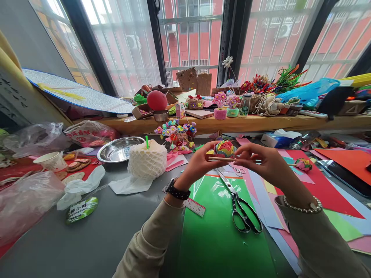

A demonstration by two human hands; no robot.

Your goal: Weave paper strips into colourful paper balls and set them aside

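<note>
My left hand (199, 162) is closed on a thin wooden stick (220, 158), its thumb under the stick. Just behind the stick is a paper flower (225, 148) in red, yellow and teal, partly covered by my fingers. Bent at the flower's right edge, the fingers of my right hand (257, 157) pinch there, with the thumb by the stick's right end. Below both hands, large black-handled scissors (231, 189) lie on a green sheet (214, 239). Smaller scissors (238, 170) rest behind them. A short printed ruler (195, 207) lies near my left wrist.
Coloured paper sheets (321, 185) and another paper flower (303, 164) lie to the right. A wrapped coconut (147, 159) stands left of my hands, by a steel bowl (116, 148). Crafts crowd the wooden ledge (199, 122) under the window.
</note>
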